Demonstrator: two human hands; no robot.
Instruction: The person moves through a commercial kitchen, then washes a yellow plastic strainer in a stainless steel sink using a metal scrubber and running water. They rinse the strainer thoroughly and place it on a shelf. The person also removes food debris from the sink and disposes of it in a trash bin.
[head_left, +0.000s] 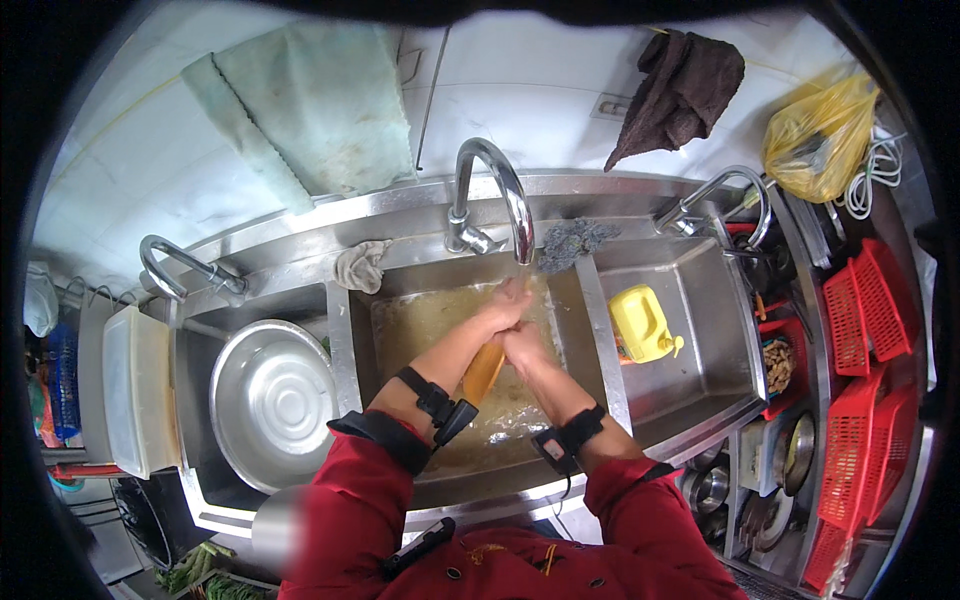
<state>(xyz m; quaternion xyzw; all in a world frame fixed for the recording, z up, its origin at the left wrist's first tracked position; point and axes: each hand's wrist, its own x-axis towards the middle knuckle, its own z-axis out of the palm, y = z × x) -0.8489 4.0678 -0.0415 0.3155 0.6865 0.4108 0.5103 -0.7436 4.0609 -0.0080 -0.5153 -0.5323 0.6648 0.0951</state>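
Under the chrome faucet (491, 187), my left hand (506, 304) and my right hand (523, 343) are close together over the middle sink basin (480, 472). Both close around a long orange-yellow object (484, 373), whose exact kind I cannot tell. Its wide end slants down towards me between my forearms, and a small bit of the same colour shows beyond my left hand. My fingers and the gripped part are largely hidden. Cloudy brownish water (420, 330) covers the basin's floor below.
A large metal bowl (281, 412) sits in the left basin. The right basin holds a yellow plastic jug (641, 322). A grey rag (361, 266) and a dark mesh cloth (574, 244) lie on the sink's ledge. Red plastic baskets (847, 450) stand at far right.
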